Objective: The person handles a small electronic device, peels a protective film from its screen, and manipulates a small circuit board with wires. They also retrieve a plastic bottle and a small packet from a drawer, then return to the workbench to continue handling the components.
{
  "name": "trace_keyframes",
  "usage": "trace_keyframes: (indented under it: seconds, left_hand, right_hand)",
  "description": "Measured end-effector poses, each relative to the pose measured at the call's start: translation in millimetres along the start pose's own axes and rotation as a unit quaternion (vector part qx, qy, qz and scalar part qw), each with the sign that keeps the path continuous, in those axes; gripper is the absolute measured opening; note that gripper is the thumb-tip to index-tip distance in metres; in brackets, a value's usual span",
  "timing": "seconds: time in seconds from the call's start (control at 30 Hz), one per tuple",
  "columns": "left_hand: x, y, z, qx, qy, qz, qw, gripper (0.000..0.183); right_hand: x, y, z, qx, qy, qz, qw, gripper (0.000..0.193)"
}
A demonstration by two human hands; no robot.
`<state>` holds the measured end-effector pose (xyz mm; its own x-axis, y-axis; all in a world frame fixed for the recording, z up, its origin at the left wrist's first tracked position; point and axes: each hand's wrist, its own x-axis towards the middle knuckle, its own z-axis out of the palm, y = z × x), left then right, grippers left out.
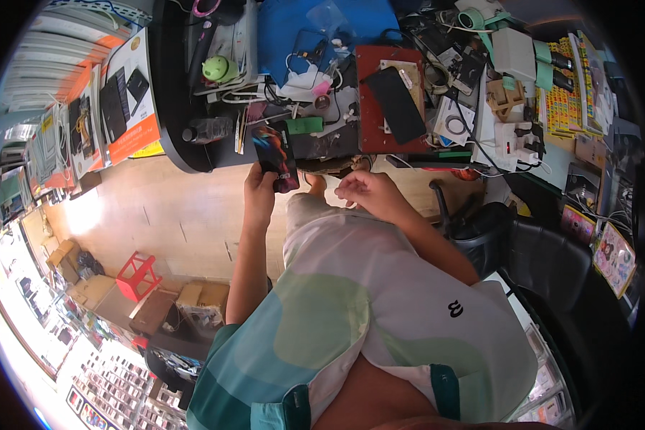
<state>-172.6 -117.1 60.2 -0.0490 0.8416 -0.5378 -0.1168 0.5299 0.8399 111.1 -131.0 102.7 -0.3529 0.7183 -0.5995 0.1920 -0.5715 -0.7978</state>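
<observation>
My left hand [260, 188] grips a smartphone [274, 158] by its lower end, thumb across the front. The phone's screen is lit with a dark, colourful picture, and its top reaches over the front edge of the desk. Over my lap, apart from the phone, my right hand [371, 193] is closed, thumb and fingertips drawn together. Whatever it may hold is too small to make out. Beyond it on the desk, a dark phone-shaped slab [394, 104] lies on a reddish-brown board [369, 130].
A clear bottle [208, 130] and a green box [304, 126] lie on the cluttered desk, near cables and white chargers [304, 84]. A blue mat [279, 43] covers the back. To my right stands a black chair [550, 258]; a red stool [137, 276] is behind on the left.
</observation>
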Motion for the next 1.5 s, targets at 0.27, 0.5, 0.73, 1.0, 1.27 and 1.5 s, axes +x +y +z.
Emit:
trace_keyframes:
  seconds: [0.27,0.5,0.73,1.0,1.27,1.5]
  left_hand:
    - [66,-6,-8,0.135,0.072,0.144,0.978,0.04]
    - [97,27,-3,0.406,0.17,0.197,0.876,0.059]
    - [108,21,-10,0.514,0.192,0.28,0.788,0.025]
    - [99,14,7,0.536,0.219,0.254,0.775,0.051]
    - [83,-4,18,0.586,0.187,0.341,0.711,0.055]
    - [55,1,33,0.58,0.206,0.323,0.719,0.051]
  right_hand:
    - [-15,-20,-24,0.023,0.051,-0.005,0.998,0.027]
    - [-41,-43,-82,0.072,0.104,-0.038,0.991,0.023]
    - [-54,-11,-106,0.077,0.144,-0.022,0.986,0.022]
    - [-58,40,-138,-0.063,0.302,-0.005,0.951,0.023]
    - [-6,75,-211,-0.6,0.357,-0.197,0.688,0.047]
    - [-20,86,-227,-0.561,0.404,-0.252,0.678,0.03]
